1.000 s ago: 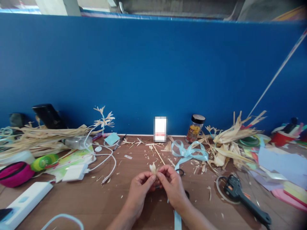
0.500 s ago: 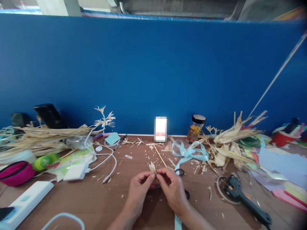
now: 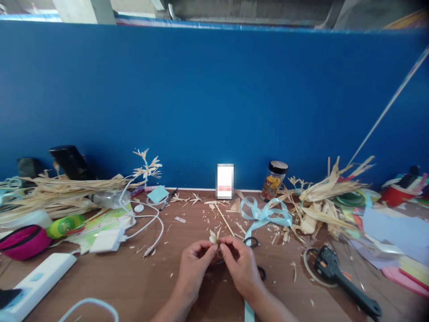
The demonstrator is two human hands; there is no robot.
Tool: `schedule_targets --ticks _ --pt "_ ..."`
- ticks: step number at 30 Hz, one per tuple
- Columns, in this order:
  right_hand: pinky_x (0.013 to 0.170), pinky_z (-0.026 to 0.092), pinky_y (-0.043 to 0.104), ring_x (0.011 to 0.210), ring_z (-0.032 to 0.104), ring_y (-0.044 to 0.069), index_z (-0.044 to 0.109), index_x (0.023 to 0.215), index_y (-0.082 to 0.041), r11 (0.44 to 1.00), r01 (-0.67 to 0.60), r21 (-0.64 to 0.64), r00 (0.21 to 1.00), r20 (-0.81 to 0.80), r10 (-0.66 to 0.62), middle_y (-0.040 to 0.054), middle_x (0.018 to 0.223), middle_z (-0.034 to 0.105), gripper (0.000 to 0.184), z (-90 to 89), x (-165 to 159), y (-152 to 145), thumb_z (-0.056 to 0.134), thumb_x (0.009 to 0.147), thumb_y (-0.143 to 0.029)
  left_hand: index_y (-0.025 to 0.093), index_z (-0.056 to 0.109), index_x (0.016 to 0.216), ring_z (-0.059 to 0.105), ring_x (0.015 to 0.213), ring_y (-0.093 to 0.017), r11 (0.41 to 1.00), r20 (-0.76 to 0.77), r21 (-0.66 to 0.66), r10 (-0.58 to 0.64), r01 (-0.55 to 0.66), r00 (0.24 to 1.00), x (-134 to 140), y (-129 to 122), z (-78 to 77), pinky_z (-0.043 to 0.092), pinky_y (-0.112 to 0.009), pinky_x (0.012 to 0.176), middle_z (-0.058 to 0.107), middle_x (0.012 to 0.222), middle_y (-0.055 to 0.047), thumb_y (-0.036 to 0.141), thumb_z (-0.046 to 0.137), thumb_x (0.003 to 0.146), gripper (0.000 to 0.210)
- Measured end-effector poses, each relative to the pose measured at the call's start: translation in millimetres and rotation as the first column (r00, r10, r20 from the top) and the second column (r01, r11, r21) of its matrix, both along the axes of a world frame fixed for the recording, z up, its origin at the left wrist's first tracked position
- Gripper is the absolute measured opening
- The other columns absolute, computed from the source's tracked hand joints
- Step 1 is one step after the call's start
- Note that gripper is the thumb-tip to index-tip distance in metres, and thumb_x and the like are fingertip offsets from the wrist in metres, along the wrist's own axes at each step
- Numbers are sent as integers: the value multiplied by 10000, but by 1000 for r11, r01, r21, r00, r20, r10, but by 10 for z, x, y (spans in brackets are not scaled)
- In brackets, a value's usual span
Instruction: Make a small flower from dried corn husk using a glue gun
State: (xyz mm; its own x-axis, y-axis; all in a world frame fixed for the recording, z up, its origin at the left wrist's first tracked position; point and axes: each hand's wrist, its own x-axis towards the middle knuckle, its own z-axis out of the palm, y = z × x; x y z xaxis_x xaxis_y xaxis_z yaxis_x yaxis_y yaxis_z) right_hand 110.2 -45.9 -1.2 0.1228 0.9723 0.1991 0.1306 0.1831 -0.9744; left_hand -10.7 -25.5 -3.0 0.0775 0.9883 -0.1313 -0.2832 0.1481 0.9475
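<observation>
Between the fingertips of both hands is a small corn husk flower (image 3: 214,237), its pale petals pointing up and away. My left hand (image 3: 198,261) pinches its base between thumb and forefinger. My right hand (image 3: 238,260) pinches at the same spot from the other side, and the fingertips nearly meet. The lower end of the flower is hidden by the fingers. Scissors with black handles (image 3: 252,242) lie partly under my right hand. A light blue ribbon (image 3: 266,214) lies in loops behind it, one end passing below the right wrist.
Husk scraps and a thin stick (image 3: 224,219) lie ahead. Left are a husk pile (image 3: 67,192), a white charger (image 3: 107,240), a power strip (image 3: 40,284) and a finished husk spray (image 3: 146,167). Right are a jar (image 3: 274,181), more husks (image 3: 318,210) and a black glue gun (image 3: 345,277).
The petals at the fingertips sit slightly differently, now spread more apart. Both hands stay in nearly the same place, still pinching.
</observation>
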Motion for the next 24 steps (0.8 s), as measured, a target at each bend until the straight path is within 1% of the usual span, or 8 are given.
schedule_targets --ticks 3,6,9,13,18,24 --pt "608 484 275 656 616 185 593 840 -181 999 -41 -21 998 -47 40 48 750 651 137 15 -9 -9 517 797 -286 125 634 650 504 495 -76 1000 -19 22 -12 13 1000 3 1 15 402 -167 504 607 539 21 247 712 597 154" --pt "584 484 257 621 613 167 569 811 -174 999 -47 -25 997 -66 45 30 715 638 124 43 -14 -10 522 793 -287 115 627 634 457 471 -66 998 -94 54 -23 29 995 2 1 29 366 -158 472 555 497 34 259 695 614 161" --pt "595 487 253 639 613 165 563 822 -168 999 -36 -24 998 -51 35 35 742 639 130 62 -14 -4 527 789 -289 111 633 661 444 486 -69 996 -162 80 -36 50 986 -5 5 21 350 -158 471 544 510 31 278 669 644 172" --pt "599 489 252 646 611 166 558 830 -170 999 -46 -26 998 -43 45 39 752 641 137 67 -11 -2 516 795 -296 109 631 690 448 506 -78 994 -203 81 -50 67 978 -12 13 -8 360 -172 493 556 547 18 299 651 659 194" --pt "581 479 239 627 604 157 546 810 -170 999 -41 -27 999 -34 40 29 731 629 115 66 -10 -5 516 795 -281 116 623 659 431 483 -75 993 -217 93 -57 79 974 -9 12 2 340 -166 479 516 498 37 302 648 659 188" --pt "588 468 232 625 582 147 526 804 -171 1000 -16 -5 999 38 16 20 712 603 96 -8 3 15 477 816 -253 115 624 643 434 489 -70 993 -194 74 -78 94 978 0 0 34 335 -156 473 533 517 30 293 643 665 180"
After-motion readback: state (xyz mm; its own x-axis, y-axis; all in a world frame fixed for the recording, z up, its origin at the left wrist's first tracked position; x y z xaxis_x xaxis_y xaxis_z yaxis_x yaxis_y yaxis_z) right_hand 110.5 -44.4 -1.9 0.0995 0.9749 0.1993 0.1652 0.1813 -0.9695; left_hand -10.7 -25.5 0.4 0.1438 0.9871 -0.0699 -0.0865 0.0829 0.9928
